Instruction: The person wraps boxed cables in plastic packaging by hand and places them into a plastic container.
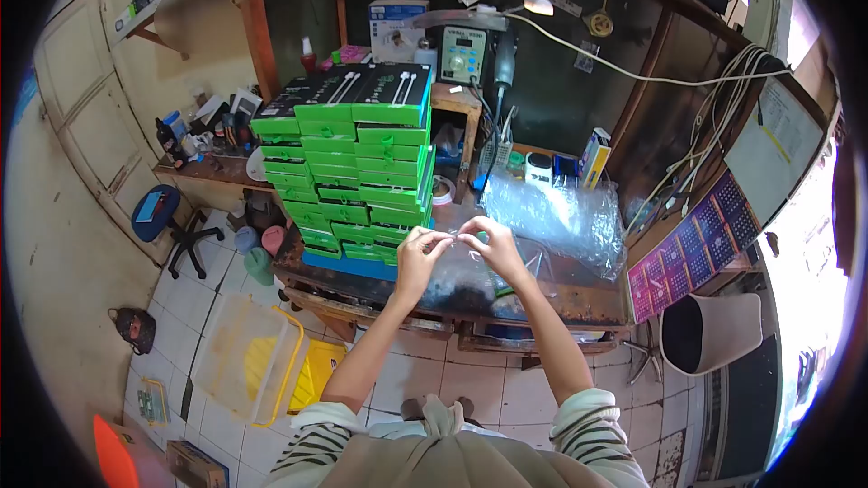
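Note:
My left hand [419, 258] and my right hand [491, 247] are raised above the front of the dark workbench [588, 299], fingertips nearly meeting. The fingers of both are pinched around something small and pale, too small to name. A thin white piece [474, 255] shows just under my right fingers. Left of my hands rise stacks of green and black boxes [362, 163], close to my left hand. Clear plastic wrap [553, 217] lies on the bench to the right, beyond my right hand.
A soldering station [463, 56] stands behind the boxes. White cables [633, 75] hang across the right side. On the floor at the left are a clear bin [237, 357], a yellow crate [318, 370] and a blue stool [155, 213]. A white chair [731, 333] stands at the right.

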`<state>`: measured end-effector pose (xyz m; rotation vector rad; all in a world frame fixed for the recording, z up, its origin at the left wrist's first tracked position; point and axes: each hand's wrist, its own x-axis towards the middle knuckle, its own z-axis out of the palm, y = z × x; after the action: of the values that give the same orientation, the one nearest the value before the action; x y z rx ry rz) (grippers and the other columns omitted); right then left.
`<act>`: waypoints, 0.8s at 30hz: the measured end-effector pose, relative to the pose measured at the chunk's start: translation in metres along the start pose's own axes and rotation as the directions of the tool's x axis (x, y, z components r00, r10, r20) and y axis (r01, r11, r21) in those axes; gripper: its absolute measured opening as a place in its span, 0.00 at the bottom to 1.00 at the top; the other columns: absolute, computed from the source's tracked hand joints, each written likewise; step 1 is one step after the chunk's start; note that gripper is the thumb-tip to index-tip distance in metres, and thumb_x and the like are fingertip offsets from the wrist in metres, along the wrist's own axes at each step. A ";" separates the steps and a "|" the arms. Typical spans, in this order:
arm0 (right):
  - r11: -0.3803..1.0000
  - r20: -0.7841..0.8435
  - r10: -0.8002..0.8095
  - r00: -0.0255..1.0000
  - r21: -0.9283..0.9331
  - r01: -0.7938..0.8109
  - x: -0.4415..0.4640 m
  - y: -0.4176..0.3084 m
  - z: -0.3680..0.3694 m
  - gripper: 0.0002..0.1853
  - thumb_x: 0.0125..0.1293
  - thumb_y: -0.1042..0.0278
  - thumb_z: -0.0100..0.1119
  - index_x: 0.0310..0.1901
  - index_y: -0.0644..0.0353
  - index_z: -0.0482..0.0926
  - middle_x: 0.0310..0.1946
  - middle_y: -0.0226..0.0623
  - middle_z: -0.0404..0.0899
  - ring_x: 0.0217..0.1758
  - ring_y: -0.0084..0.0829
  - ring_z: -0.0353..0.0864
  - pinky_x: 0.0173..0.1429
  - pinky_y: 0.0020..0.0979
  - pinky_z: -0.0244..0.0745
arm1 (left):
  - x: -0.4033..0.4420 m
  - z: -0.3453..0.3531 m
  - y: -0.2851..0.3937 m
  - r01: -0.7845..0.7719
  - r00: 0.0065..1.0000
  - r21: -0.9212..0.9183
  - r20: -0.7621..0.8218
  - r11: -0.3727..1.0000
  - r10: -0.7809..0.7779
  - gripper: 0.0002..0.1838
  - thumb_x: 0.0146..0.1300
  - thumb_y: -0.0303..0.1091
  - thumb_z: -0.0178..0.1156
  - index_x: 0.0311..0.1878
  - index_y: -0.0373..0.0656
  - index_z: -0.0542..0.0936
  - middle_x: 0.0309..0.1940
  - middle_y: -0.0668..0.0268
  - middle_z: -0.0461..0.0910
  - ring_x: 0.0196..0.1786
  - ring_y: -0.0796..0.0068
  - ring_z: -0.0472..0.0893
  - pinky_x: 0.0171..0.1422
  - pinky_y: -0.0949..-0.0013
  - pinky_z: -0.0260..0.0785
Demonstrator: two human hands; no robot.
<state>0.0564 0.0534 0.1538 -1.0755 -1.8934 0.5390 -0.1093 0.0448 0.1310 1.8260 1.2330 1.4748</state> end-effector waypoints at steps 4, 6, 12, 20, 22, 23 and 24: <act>0.993 -0.169 0.036 0.985 0.115 -0.016 0.009 -0.016 -0.019 0.06 0.55 0.72 0.61 0.31 0.64 0.76 0.27 0.35 0.78 0.29 0.24 0.77 0.36 0.24 0.72 | 0.016 -0.004 0.028 -0.075 0.997 -0.085 -0.032 0.994 0.073 0.09 0.49 0.26 0.65 0.35 0.40 0.79 0.28 0.67 0.75 0.30 0.79 0.76 0.35 0.76 0.70; 0.959 -0.190 0.143 0.971 0.269 -0.088 0.012 -0.020 -0.027 0.05 0.56 0.73 0.60 0.31 0.64 0.76 0.26 0.31 0.78 0.29 0.18 0.75 0.36 0.22 0.71 | 0.020 -0.007 0.042 -0.120 0.989 -0.113 -0.098 0.986 0.109 0.07 0.48 0.25 0.65 0.29 0.38 0.76 0.27 0.67 0.75 0.31 0.79 0.77 0.35 0.77 0.70; 0.907 -0.260 0.130 0.957 0.421 -0.009 0.013 -0.031 -0.051 0.05 0.56 0.76 0.59 0.33 0.63 0.74 0.26 0.27 0.76 0.29 0.16 0.74 0.36 0.20 0.71 | 0.040 -0.018 0.065 -0.206 0.978 -0.061 -0.034 0.977 0.204 0.08 0.49 0.28 0.66 0.28 0.39 0.76 0.25 0.68 0.73 0.26 0.78 0.72 0.32 0.75 0.66; 0.980 -0.250 -0.179 0.952 0.041 0.195 0.011 -0.067 -0.080 0.17 0.56 0.74 0.59 0.49 0.53 0.74 0.52 0.39 0.64 0.46 0.31 0.73 0.49 0.32 0.71 | 0.067 -0.028 0.101 -0.459 0.887 0.076 0.082 0.885 0.454 0.10 0.46 0.33 0.68 0.26 0.40 0.76 0.31 0.67 0.69 0.38 0.70 0.70 0.39 0.68 0.65; 0.958 -0.166 -0.261 0.951 -0.166 0.234 0.012 -0.075 -0.088 0.12 0.55 0.72 0.60 0.42 0.52 0.77 0.52 0.38 0.65 0.45 0.34 0.73 0.52 0.35 0.69 | 0.068 -0.027 0.103 -0.516 0.856 0.110 0.097 0.849 0.508 0.11 0.45 0.34 0.68 0.25 0.40 0.75 0.31 0.66 0.69 0.39 0.67 0.70 0.42 0.66 0.65; 0.958 -0.168 -0.262 0.950 -0.166 0.234 0.013 -0.074 -0.090 0.12 0.55 0.72 0.60 0.42 0.52 0.77 0.52 0.38 0.65 0.45 0.34 0.73 0.52 0.35 0.69 | 0.068 -0.027 0.105 -0.522 0.852 0.104 0.105 0.846 0.513 0.13 0.45 0.36 0.68 0.24 0.40 0.74 0.30 0.66 0.69 0.39 0.66 0.70 0.44 0.65 0.64; 0.957 -0.151 -0.261 0.953 -0.172 0.234 0.013 -0.071 -0.092 0.08 0.55 0.71 0.60 0.39 0.54 0.77 0.51 0.37 0.66 0.45 0.34 0.73 0.50 0.35 0.69 | 0.069 -0.026 0.106 -0.529 0.848 0.098 0.113 0.843 0.519 0.14 0.45 0.37 0.68 0.24 0.40 0.74 0.30 0.66 0.69 0.39 0.65 0.69 0.45 0.64 0.64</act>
<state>0.0983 0.0226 0.2587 -0.9283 -1.9022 0.1543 -0.0973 0.0494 0.2594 2.4221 0.8286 1.5970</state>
